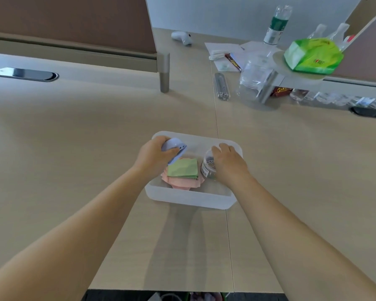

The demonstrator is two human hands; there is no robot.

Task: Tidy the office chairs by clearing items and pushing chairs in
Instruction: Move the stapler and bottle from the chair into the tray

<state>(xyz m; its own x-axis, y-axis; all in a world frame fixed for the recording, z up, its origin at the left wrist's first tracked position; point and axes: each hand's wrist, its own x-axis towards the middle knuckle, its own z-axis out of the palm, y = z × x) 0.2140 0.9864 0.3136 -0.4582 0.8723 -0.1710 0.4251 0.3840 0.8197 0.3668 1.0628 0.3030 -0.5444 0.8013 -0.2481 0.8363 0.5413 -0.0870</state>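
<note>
1. Tray (189,199), translucent white, sits on the desk (74,131) near its front edge, straddling the seam; we judge it the collecting bin for cleared items. Its long axis runs left-right.
2. Our left hand (154,156) is over the tray's left end, fingers wrapped around a pale blue stapler-like tool (175,148), nose pointing down-right toward the sticky notes (182,170).
3. Our right hand (228,161) curls over a small clear jar (208,166) at the right end, fingers closed on its lid; the jar stands upright.
4. No chairs are in view.
</note>
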